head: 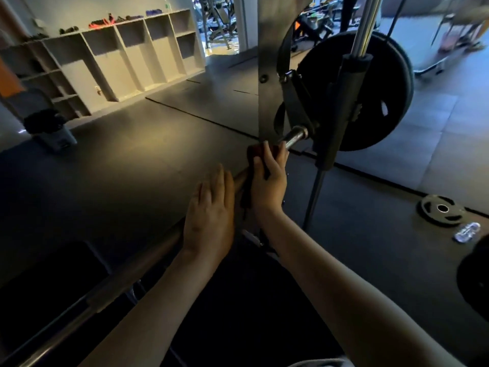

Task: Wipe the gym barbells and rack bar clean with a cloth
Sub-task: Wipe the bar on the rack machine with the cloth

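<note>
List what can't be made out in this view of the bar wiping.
Head view:
- bar surface under the cloth: covered by the right hand.
- bar's near end: cut off by the lower-left edge.
- items atop the shelves: too small, blurred.

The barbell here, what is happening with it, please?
A person is wiping it. The right hand grips a dark red cloth against the bar, close to the end that carries the big weight plate. The left hand lies flat on the bar beside it, fingers straight. A smaller plate lies on the floor to the right.
</note>
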